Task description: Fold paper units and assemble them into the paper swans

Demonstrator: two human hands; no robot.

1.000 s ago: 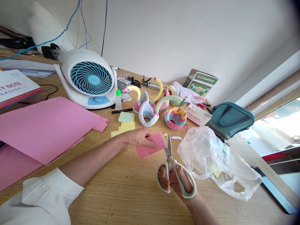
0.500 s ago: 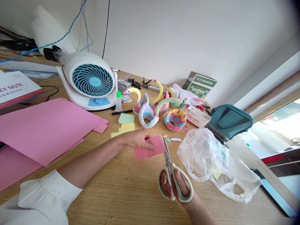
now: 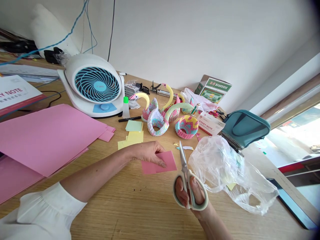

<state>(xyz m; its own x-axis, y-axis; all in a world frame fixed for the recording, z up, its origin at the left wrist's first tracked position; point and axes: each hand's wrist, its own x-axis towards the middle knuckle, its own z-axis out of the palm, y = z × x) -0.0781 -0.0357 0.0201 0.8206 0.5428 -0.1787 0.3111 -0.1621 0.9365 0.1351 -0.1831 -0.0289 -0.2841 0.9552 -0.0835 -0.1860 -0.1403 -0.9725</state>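
Observation:
My left hand [image 3: 150, 152] pinches a pink piece of paper [image 3: 168, 160] between thumb and fingers, low over the table. To its right, my right hand [image 3: 191, 193] has its fingers through the cream handles of a pair of scissors [image 3: 184, 160]. The blades are nearly closed, point away from me and stand apart from the paper's right edge. Beyond my left hand lie yellow paper squares [image 3: 135, 136] with a light green square [image 3: 134, 125] on top. Small paper scraps [image 3: 187, 147] lie past the scissor tips.
Large pink sheets [image 3: 50, 133] cover the left side, before a white fan [image 3: 97, 86]. Folded-paper swans [image 3: 157, 123] and a round paper piece [image 3: 186, 126] stand ahead. A clear plastic bag [image 3: 212, 166] and a teal case [image 3: 246, 128] are on the right.
The scissors have moved off the paper's right edge, slightly up and right, and their blades have come closer together. My left hand and the pink paper have dropped a little.

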